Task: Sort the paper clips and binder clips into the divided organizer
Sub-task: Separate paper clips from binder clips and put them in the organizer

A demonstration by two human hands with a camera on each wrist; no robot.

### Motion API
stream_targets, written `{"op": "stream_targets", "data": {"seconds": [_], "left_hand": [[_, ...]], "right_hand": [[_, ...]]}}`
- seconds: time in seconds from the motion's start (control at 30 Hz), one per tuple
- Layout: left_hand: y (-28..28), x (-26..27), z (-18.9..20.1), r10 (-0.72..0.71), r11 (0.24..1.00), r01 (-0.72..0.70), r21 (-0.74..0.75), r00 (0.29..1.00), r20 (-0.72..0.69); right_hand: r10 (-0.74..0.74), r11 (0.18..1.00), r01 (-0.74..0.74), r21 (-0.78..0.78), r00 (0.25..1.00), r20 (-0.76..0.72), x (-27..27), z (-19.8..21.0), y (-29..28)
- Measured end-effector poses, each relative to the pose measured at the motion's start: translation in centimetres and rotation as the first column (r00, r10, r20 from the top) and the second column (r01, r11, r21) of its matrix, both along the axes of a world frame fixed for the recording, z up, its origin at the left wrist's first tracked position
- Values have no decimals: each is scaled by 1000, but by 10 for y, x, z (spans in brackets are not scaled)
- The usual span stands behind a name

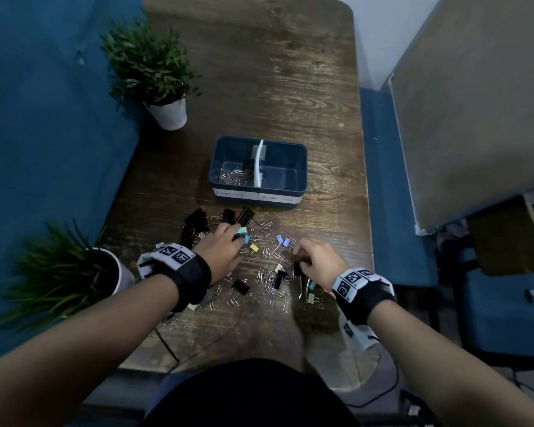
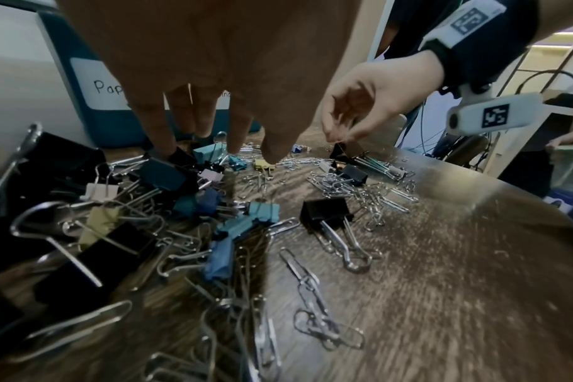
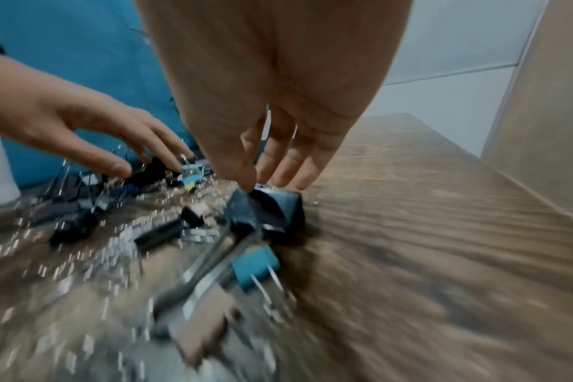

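Observation:
The dark blue divided organizer (image 1: 301, 167) stands mid-table; its left compartment holds silver paper clips (image 1: 233, 175), and its right one looks empty. Before it lies a mixed pile of paper clips (image 2: 360, 191) and black, teal, blue and yellow binder clips. My left hand (image 1: 228, 241) hovers over the pile's left part, fingers straight and spread, with tips touching a black clip and a yellow binder clip (image 2: 265, 164). My right hand (image 1: 301, 252) pinches a black binder clip (image 3: 272, 214) at the pile's right side, thumb and fingers closed on its top; that clip rests on the table.
A potted plant (image 1: 170, 114) stands back left of the organizer, and another (image 1: 59, 272) sits by my left wrist. The wooden table's (image 1: 321, 87) right edge runs close to my right hand. Blue seating flanks both sides. A board leans at the right.

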State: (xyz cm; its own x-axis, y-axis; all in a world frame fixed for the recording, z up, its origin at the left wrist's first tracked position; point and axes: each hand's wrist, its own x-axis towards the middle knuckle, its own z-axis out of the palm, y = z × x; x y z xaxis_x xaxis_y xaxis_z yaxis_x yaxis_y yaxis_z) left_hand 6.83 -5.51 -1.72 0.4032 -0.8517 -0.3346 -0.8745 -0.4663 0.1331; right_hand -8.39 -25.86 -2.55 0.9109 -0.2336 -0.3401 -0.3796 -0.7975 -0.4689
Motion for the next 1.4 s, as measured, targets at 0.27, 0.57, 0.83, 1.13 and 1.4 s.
{"op": "stream_targets", "data": {"seconds": [0.27,0.57,0.83,1.13,1.4], "left_hand": [[-12,-18,-13,-157,986,158,-56,987,25],[3,-17,-14,-21,996,27,-90,997,75],[13,-40,-19,76,993,-78,-86,997,-28],[25,-47,-18,33,995,-44,-87,992,-122],[-1,-57,-24,-64,998,64,-21,998,-5]], "right_hand": [[5,994,-17,111,994,105,56,-1,32],[-33,999,30,34,996,82,50,-12,12],[259,965,-258,-39,965,34,39,-22,50],[155,988,-155,0,988,29,12,1,29],[177,980,-182,-78,982,-71,-11,-2,44]]}}
